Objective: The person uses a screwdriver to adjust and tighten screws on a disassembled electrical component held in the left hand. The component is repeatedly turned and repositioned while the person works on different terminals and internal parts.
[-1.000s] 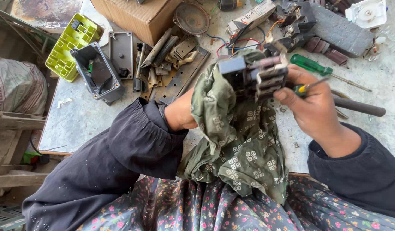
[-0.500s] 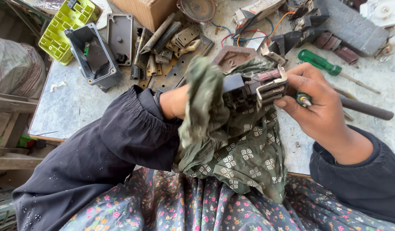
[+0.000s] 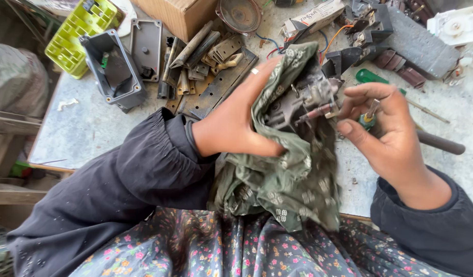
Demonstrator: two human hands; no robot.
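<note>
**Where things lie around the two hands**

The left hand [image 3: 236,123] lies against the left side of a patterned cloth [image 3: 287,174], which wraps under and around an electrical switch part [image 3: 303,105] held between both hands. The right hand [image 3: 390,138] is just right of that part, with a small screwdriver [image 3: 369,115] in its fingers. Beyond the right hand a larger screwdriver [image 3: 395,90] lies on the workbench [image 3: 82,133], and a rod-like handle [image 3: 439,143] lies to its right. Beyond the left hand sits a pile of metal strips [image 3: 200,56]; further left of them an open plastic housing [image 3: 113,69], then a gridded tray [image 3: 80,28]. A cardboard box [image 3: 180,15] stands behind the strips.
</note>
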